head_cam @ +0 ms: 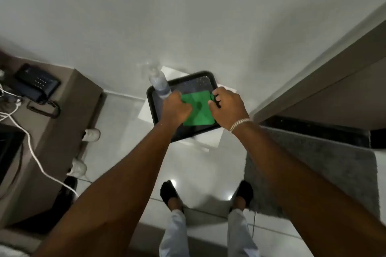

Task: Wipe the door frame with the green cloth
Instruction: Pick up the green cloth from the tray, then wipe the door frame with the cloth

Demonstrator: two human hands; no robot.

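Both hands grip a green cloth (198, 108) over a black tray (183, 89): the left hand (175, 108) curls closed on the cloth's left edge, the right hand (228, 106) pinches its right edge, fingers bent. The cloth is flat, plain and bright green, roughly square, stretched between the two hands just above the tray's middle. A blurred clear spray bottle (159, 84) stands at the tray's left rim, its top hard to make out. The brown door frame (325, 75) runs to the tray's right, cut off at the picture's edge.
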